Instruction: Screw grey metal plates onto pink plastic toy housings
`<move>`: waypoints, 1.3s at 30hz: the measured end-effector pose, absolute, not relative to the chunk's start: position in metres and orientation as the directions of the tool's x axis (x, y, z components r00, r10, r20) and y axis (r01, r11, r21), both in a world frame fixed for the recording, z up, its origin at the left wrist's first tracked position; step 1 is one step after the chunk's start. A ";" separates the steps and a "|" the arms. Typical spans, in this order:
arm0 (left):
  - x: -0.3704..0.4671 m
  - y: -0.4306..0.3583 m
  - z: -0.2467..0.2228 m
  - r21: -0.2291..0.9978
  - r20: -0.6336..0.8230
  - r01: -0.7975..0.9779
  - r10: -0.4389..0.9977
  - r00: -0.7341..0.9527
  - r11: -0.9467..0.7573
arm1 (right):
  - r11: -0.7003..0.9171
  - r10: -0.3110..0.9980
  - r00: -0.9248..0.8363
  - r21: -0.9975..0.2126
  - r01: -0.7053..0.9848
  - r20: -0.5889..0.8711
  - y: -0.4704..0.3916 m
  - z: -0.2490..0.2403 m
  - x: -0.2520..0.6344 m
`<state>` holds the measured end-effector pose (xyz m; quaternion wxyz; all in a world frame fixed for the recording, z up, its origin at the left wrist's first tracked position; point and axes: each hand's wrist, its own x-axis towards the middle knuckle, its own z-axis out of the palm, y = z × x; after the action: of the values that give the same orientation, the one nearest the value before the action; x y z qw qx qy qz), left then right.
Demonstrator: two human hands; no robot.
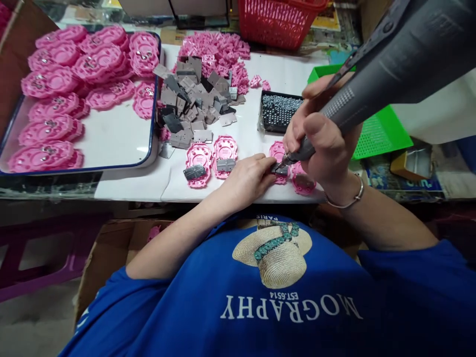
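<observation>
My right hand (327, 134) is wrapped round a grey electric screwdriver (357, 94). The tool slants down to the left, and its bit meets a grey metal plate (283, 170) lying on a pink plastic casing (277, 148). At that casing's left edge, my left hand (251, 178) has its fingers together, pressing on the plate and casing; the fingertips are partly hidden. Another pink casing (303, 179) sits just right, partly under my right hand. Left of my left hand lie two more casings (225, 145) (198, 154), each with a grey plate across its lower part.
A black box of small screws (280, 111) stands behind the work. Further back are heaped grey plates (201, 94) and small pink parts (211, 49). A blue-rimmed tray (107, 141) holds stacked pink casings. A green basket (383, 134) and red basket (278, 22) stand nearby.
</observation>
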<state>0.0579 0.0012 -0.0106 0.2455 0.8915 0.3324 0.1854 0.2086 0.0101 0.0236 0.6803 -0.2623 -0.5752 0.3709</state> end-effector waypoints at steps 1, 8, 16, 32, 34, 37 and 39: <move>0.057 0.000 -0.012 0.557 0.185 0.497 0.682 0.707 -0.665 | 0.583 0.809 0.072 -0.784 -0.212 0.583 0.009 0.030 0.210; 0.053 -0.014 -0.025 0.388 0.386 0.471 0.603 0.698 -0.793 | 0.774 0.572 0.331 -0.627 0.086 0.751 0.008 0.067 0.273; 0.061 -0.016 -0.022 0.047 0.419 0.567 0.532 0.736 -0.822 | 0.605 0.374 0.524 -0.630 0.486 0.765 0.025 0.042 0.411; 0.065 -0.014 -0.019 0.040 0.494 0.535 0.483 0.723 -0.844 | 0.462 0.374 0.592 -0.697 0.549 0.714 0.024 0.016 0.441; 0.064 -0.014 -0.020 0.029 0.494 0.541 0.483 0.723 -0.840 | 0.446 0.386 0.590 -0.703 0.553 0.709 0.023 0.016 0.440; 0.064 -0.014 -0.020 0.015 0.494 0.547 0.482 0.723 -0.837 | 0.411 0.384 0.600 -0.711 0.570 0.702 0.021 0.016 0.437; 0.064 -0.014 -0.020 0.013 0.497 0.550 0.483 0.721 -0.835 | 0.393 0.381 0.600 -0.711 0.584 0.704 0.020 0.015 0.436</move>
<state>0.0642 -0.0144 -0.0202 -0.0678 0.9252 0.2791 0.2479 0.4359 0.0196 0.0149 0.7083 -0.5463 -0.4413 -0.0717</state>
